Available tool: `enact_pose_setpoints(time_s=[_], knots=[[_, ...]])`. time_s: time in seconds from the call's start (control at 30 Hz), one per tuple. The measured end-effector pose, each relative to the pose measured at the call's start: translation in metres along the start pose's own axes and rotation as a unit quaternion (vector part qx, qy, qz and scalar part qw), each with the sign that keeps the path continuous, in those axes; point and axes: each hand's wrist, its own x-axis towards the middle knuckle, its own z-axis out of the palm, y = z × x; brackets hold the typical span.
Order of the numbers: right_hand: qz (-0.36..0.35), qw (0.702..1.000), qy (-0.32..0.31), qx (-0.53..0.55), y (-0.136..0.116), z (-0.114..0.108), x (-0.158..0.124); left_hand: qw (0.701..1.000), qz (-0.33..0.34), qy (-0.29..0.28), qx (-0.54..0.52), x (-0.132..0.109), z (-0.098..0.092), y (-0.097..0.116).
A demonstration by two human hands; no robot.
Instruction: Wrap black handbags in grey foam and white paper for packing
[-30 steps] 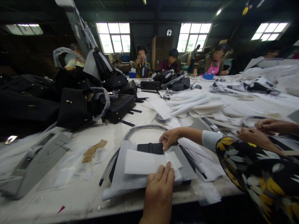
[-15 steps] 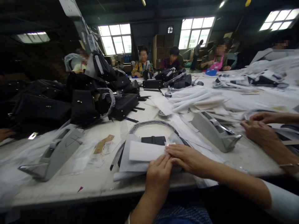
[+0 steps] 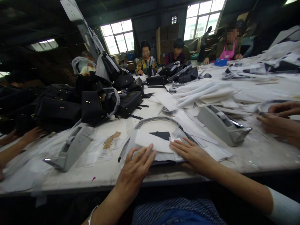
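Worktable (image 3: 105, 176): bag (image 3: 162, 135) under left hand (image 3: 136, 162) (palm down)

No text, label, brand or number can be read anywhere in view. The tan card tag (image 3: 112, 139) is too blurred to show any print. The white sheet (image 3: 150, 142) beside it and the stacked cardboard boxes (image 3: 164, 39) at the back show only plain faces.

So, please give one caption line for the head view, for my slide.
Left hand and right hand press white wrapping flat over a black bag, beside a grey tape dispenser.
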Motion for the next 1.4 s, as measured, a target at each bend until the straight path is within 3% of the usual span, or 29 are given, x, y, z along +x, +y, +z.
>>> enact_pose_setpoints(time_s=[0.2, 0.33, 0.47, 0.57, 0.67, 0.77, 0.9, 1.0, 1.07, 1.2, 1.3, 1.4], knots=[[-0.003, 1.000, -0.002, -0.002, 0.002, 0.000, 0.002, 1.000, -0.003, 0.013, 0.014, 0.002, 0.002, -0.007], [0.002, 1.000, 0.014, -0.002, -0.004, -0.005, 0.001, 0.999, 0.035, 0.002, 0.014, 0.003, 0.019, -0.014], [0.010, 0.993, 0.106, 0.043, -0.036, -0.004, -0.019, 0.998, 0.042, 0.036, 0.002, -0.008, 0.044, -0.013], [0.122, 0.968, 0.165, 0.147, -0.066, 0.004, -0.036, 0.998, 0.032, 0.053, -0.010, -0.015, 0.053, -0.011], [0.297, 0.904, 0.111, 0.286, -0.084, 0.009, -0.040, 0.997, 0.025, 0.066, -0.032, -0.016, 0.055, -0.011], [0.384, 0.797, 0.059, 0.463, -0.089, 0.009, -0.034, 0.996, 0.020, 0.064, -0.058, -0.016, 0.056, -0.013], [0.384, 0.621, 0.179, 0.660, -0.095, 0.019, -0.022, 0.995, 0.020, 0.051, -0.078, -0.016, 0.054, -0.021], [0.362, 0.537, 0.260, 0.716, -0.100, 0.034, 0.000, 0.993, -0.007, 0.079, -0.086, -0.019, 0.052, -0.028], [0.354, 0.509, 0.244, 0.745, -0.104, 0.039, 0.020, 0.991, -0.023, 0.098, -0.089, -0.021, 0.053, -0.030], [0.350, 0.480, 0.141, 0.792, -0.116, 0.033, 0.059, 0.991, -0.026, 0.120, -0.060, -0.022, 0.059, -0.026], [0.353, 0.446, 0.148, 0.809, -0.119, 0.023, 0.074, 0.992, -0.040, 0.108, -0.051, -0.024, 0.060, -0.021], [0.357, 0.442, 0.166, 0.806, -0.119, 0.016, 0.080, 0.994, -0.047, 0.085, -0.059, -0.028, 0.058, -0.020]])
